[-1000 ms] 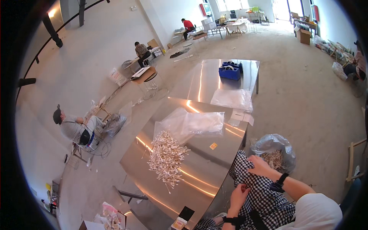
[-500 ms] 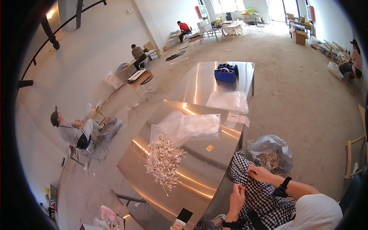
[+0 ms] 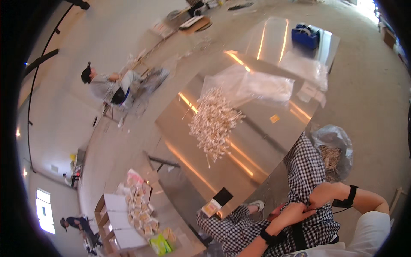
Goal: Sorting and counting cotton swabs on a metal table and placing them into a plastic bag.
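Over my lap, on black-and-white checked cloth point(image 3: 306, 165), my two hands meet. My left hand point(image 3: 290, 215) reaches across with its fingers closed, their tips against my right hand point(image 3: 322, 196). The right is closed too, its fingers curled inward. Whatever they hold, if anything, is hidden or too small to name. A reddish patch point(image 3: 276, 211) shows beside my left hand. Ahead on the metal table point(image 3: 252, 145) lies a loose heap of cotton swabs point(image 3: 215, 122), with clear plastic bags point(image 3: 267, 88) behind it and a small yellow card point(image 3: 274, 118) to its right.
A clear plastic bag point(image 3: 349, 147) with swabs inside stands on the floor at the right. A small open box point(image 3: 212, 208) sits at the table's near corner. Many small packets point(image 3: 139, 205) lie by a white carton point(image 3: 122, 222) at lower left. Blue tape dispensers point(image 3: 305, 36) stand farther back.
The view has swung left and down, bringing the packets and carton into sight. My hands, apart before, have come together over my lap.
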Demonstrator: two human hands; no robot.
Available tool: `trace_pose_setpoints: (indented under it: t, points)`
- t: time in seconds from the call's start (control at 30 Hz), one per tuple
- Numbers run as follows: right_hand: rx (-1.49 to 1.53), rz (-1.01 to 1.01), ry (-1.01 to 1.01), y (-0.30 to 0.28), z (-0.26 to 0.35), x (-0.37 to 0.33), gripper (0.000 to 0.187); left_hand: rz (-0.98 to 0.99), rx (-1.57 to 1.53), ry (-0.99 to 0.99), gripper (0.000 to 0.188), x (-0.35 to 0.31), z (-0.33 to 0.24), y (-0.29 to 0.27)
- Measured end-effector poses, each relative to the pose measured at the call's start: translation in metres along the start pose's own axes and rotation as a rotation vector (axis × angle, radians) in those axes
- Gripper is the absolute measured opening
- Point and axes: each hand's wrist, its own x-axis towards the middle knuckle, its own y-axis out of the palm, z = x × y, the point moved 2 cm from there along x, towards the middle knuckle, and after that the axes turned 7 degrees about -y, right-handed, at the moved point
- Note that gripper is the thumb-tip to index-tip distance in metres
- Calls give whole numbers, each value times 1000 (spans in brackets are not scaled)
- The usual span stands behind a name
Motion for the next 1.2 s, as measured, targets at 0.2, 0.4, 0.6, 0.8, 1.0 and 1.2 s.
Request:
trace_pose_setpoints:
  t: [0.2, 0.4, 0.6, 0.8, 1.0, 1.2]
  points:
    - [469, -662, -555, -119, 33, 28, 23, -367, -322, 103, 25, -32, 64, -71]
    - [1426, -890, -888, -185, 44, 111, 16, -1058, -123, -329, 46, -88, 139, -188]
    - [1261, -864, -660, -109, 30, 191, 14, -1105, 97, -414, 56, -91, 198, -232]
    - [1073, -973, -636, -129, 15, 188, 11, -1141, 72, -350, 66, -42, 207, -261]
    - [989, -1055, -621, -140, 12, 186, 12, -1198, 180, -566, 51, -2, 166, -228]
    - [510, -1373, -625, -142, 2, 186, 9, -1196, 121, -355, 51, 6, 132, -157]
